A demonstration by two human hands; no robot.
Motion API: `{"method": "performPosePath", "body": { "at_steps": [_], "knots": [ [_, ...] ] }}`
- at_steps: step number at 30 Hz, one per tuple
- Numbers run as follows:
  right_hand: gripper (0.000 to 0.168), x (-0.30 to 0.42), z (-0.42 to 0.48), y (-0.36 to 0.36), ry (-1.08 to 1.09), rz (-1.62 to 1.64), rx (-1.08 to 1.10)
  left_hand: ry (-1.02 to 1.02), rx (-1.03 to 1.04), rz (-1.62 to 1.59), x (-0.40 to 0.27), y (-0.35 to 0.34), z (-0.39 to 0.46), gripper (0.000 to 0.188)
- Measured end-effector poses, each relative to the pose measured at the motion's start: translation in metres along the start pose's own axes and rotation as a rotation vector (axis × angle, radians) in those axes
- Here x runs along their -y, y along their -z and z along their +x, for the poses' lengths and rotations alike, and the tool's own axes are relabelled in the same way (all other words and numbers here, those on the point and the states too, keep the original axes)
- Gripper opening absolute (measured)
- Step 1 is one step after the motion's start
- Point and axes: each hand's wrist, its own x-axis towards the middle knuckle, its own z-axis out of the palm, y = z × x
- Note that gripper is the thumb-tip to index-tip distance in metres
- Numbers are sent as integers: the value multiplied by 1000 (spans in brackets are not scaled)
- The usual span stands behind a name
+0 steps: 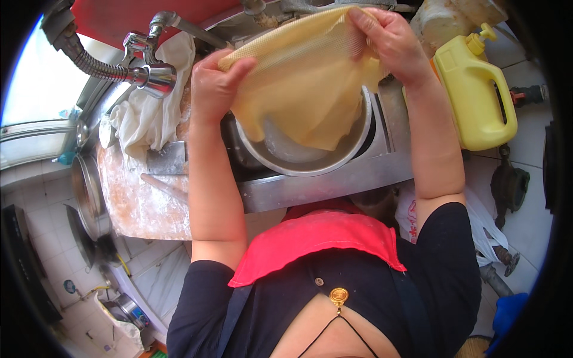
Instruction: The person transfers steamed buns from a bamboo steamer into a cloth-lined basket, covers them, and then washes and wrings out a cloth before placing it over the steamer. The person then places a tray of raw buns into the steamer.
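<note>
A wet-looking yellow cloth with a fine mesh texture (304, 89) hangs stretched between my two hands. My left hand (218, 83) grips its left upper corner, thumb on the near side. At the upper right my right hand (388, 42) pinches the other end of the top edge. Below the cloth stands a round metal basin (309, 172), set in a stainless steel sink (322, 188). Cloudy water (291, 147) shows inside the basin, and the cloth's lower edge hangs over it. Whether that edge touches the water I cannot tell.
A chrome faucet (156, 80) hangs at upper left, near a white cloth (152, 112). On the floury board (143, 210) lie a flat metal blade (166, 157) and a wooden stick (163, 185). Right of the sink stands a yellow pump jug (474, 98); a plastic bag (481, 228) hangs below.
</note>
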Motion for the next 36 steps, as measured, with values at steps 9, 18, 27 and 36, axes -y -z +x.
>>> {"method": "performPosePath", "body": {
  "at_steps": [9, 18, 27, 36],
  "knots": [
    [28, 40, 10, -26, -127, 140, -454, 8, 43, -77, 2, 13, -3, 19],
    [29, 13, 7, -5, -200, 808, -280, 198, -490, 528, 157, -31, -53, 37],
    [28, -24, -2, 28, -247, 870, -244, 516, -498, 56, 168, -43, -110, 31],
    [31, -12, -5, 17, -208, 883, -198, 313, -489, 87, 67, -22, -91, 17]
  ]
}}
